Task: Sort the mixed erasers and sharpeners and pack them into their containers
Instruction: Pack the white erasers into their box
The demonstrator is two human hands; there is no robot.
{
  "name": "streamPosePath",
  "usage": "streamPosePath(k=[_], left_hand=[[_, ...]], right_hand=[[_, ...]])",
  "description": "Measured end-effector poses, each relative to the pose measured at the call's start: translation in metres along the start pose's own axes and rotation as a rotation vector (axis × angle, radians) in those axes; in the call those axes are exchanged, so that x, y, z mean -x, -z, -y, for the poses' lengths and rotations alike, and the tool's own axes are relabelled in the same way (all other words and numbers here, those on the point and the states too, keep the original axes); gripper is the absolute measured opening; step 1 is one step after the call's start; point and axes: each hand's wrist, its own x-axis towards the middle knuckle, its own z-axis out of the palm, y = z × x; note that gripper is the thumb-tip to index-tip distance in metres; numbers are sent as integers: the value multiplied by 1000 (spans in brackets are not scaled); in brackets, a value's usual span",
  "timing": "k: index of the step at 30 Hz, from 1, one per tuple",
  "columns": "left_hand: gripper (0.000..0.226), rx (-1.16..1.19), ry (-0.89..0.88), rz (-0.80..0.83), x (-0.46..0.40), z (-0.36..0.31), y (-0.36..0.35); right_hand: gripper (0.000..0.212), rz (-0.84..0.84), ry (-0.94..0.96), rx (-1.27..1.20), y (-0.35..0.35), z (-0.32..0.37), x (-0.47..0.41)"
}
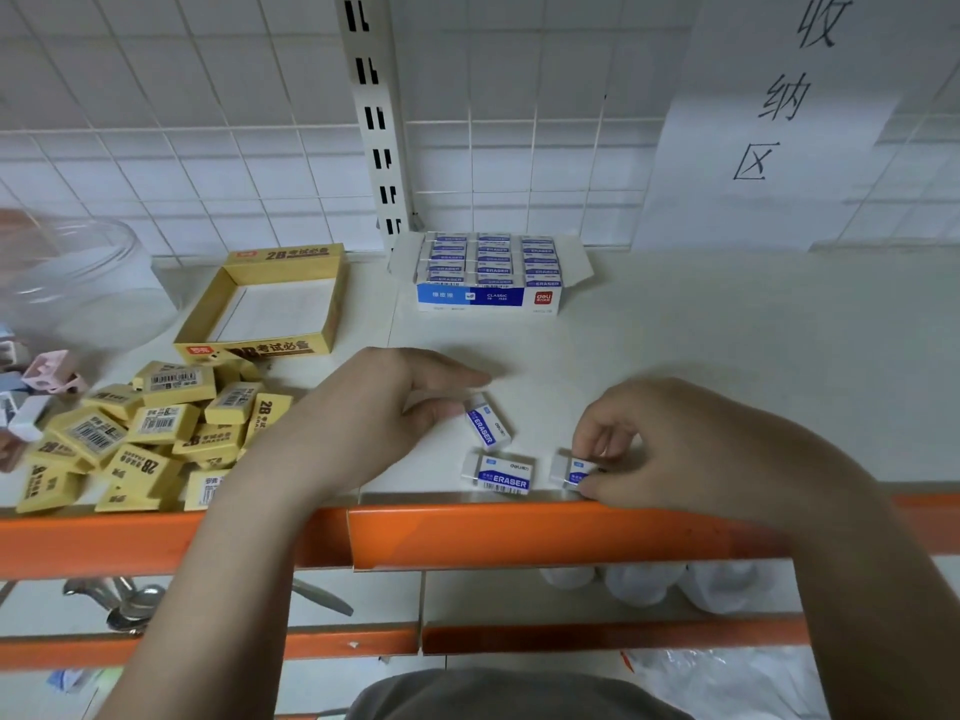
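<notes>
Eraser (569, 472), white with blue sleeve, pinched by right hand (654, 449); left hand (384, 407) spread.

Shelf layout, front to back:

Three loose erasers near the front lip: one (488, 422) just ahead of the left hand (374, 407), one (500, 475) at the edge, one (571, 471) right of it in the right hand's (670, 449) grip. Eraser pile (150, 433) at left, sharpeners (49, 371) left of that. Open tray box (260, 298) behind the pile. Filled eraser box (491, 270) at back centre, against the grid wall (234, 148). Jar (72, 272) far left.
</notes>
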Motion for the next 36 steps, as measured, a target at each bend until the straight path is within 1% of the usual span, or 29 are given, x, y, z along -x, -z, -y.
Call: streamPosePath(k=[3,5,8,10,12,15,18,23,26,29,31,33,36], left_hand=[[37,7,-37,97,-5,2,-4],[38,9,-48,132,-9,2,-7],[28,-12,-19,129,-16,3,-8],[23,-25,8,84,-17,4,-7],[24,0,20,-5,-17,3,-5],[24,53,34,-160,-17,1,-1],[17,1,57,-258,-18,1,5],[19,-57,133,-386,-22,4,15],[17,-46,149,-444,-23,6,19],[15,-43,167,-492,-23,10,22],[15,-53,178,-516,-24,14,24],[16,-65,190,-531,-24,19,25],[17,-85,210,-539,-23,24,27]], right_hand=[[9,17,8,14,1,-2,0],[6,-4,1,-3,3,-4,-2],[2,-92,-20,-50,8,-6,-5],[1,-132,-27,-52,13,-6,-8],[3,-188,-29,6,19,-6,-15],[14,-301,20,92,26,-2,-34],[23,-364,85,115,33,0,-67],[29,-434,123,46,44,1,-127],[36,-405,113,-35,48,5,-154],[32,-372,120,-107,50,11,-176],[28,-373,132,-89,50,15,-187],[24,-379,151,-21,50,20,-196],[21,-368,167,34,46,24,-208]])
